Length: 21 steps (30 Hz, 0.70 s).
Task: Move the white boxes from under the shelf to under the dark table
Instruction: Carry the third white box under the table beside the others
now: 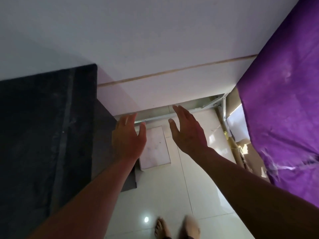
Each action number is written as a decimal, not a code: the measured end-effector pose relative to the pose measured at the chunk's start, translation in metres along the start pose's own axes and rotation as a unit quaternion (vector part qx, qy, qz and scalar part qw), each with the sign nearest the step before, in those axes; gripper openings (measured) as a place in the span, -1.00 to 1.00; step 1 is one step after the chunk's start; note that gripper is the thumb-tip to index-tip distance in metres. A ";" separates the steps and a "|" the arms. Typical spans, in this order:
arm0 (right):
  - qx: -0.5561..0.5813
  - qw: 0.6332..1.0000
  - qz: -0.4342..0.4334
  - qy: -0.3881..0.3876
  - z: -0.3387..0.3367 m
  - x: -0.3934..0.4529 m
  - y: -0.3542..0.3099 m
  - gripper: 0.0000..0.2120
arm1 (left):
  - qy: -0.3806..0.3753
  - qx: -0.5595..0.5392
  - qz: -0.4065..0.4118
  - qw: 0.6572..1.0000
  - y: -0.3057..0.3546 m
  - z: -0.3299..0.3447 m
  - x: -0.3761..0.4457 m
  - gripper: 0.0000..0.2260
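White box (155,149) lay on floor beside dark table (43,126). Left hand (129,138), right hand (186,130) spread, empty; remaining boxes not visible.

Glossy, smooth pale floor tiles (165,195) mirror a light spot; the white box (155,149) lying on them looks like matt card, faintly smudged. The dark table (43,126) top is matt and streaked. The purple cloth (279,100) is soft and creased, beside a pale metal frame (223,107).

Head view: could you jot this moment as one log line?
left hand: open, empty | right hand: open, empty | white box: on floor beside dark table, ungrasped | both hands spread above box
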State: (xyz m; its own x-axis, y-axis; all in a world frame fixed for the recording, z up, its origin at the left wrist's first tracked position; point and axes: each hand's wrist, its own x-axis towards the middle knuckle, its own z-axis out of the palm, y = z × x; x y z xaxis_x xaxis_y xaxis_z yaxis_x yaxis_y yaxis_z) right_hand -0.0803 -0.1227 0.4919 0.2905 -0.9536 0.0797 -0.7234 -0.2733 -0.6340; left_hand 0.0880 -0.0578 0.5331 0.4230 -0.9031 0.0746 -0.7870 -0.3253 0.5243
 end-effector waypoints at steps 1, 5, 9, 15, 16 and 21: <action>0.000 1.000 -0.001 -0.003 0.013 0.002 0.010 -0.53 | 0.002 -0.003 -0.013 1.000 -0.008 0.015 0.001 -0.59; 0.008 1.000 -0.002 -0.026 0.082 0.006 0.061 -0.52 | -0.009 -0.006 -0.031 0.999 -0.046 0.088 -0.003 -0.55; 0.022 0.999 0.015 -0.032 0.148 0.005 0.104 -0.51 | -0.019 -0.032 -0.067 0.997 -0.085 0.149 -0.008 -0.51; 0.030 0.999 0.026 -0.026 0.265 0.004 0.182 -0.48 | 0.002 -0.055 -0.113 0.992 -0.176 0.260 -0.002 -0.61; 0.030 0.999 0.027 -0.026 0.282 0.004 0.195 -0.47 | 0.007 -0.065 -0.119 0.991 -0.190 0.276 0.000 -0.61; 0.049 0.998 0.042 -0.017 0.365 0.007 0.255 -0.43 | 0.022 -0.090 -0.126 0.988 -0.255 0.363 0.002 -0.62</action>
State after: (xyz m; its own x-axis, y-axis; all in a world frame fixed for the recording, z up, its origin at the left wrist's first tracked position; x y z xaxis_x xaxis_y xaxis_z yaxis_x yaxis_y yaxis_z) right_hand -0.0342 -0.1524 0.0503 0.2526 -0.9676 -0.0019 -0.6815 -0.1765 -0.7102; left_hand 0.1265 -0.0780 0.0916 0.6166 -0.7861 -0.0428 -0.5641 -0.4792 0.6725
